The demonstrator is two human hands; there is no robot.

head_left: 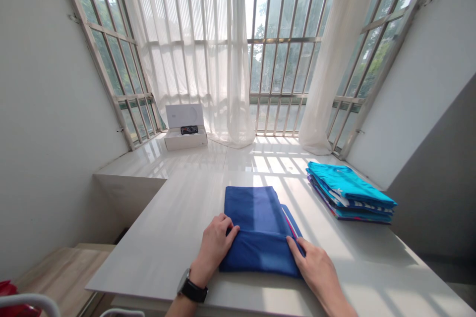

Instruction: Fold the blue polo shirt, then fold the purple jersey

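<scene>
Blue cloth (251, 208) pinched at both sides

My hands are apart, the left hand (216, 236) and right hand (316, 261) each gripping a side edge of the blue cloth, which lies folded on the desk (174, 242), left of a garment stack (347, 185).

Strong daylight pours through the barred window (282, 67), washing out the sky and making the thin curtain (201, 49) glow. Striped shadows and white glare cross the desk (178, 228), and a paler patch lights the blue cloth (253, 213). The lower right sinks into shade, its detail hard to make out. Wide-angle stretching slants the side walls (420, 94); the middle looks fairly sharp.
</scene>
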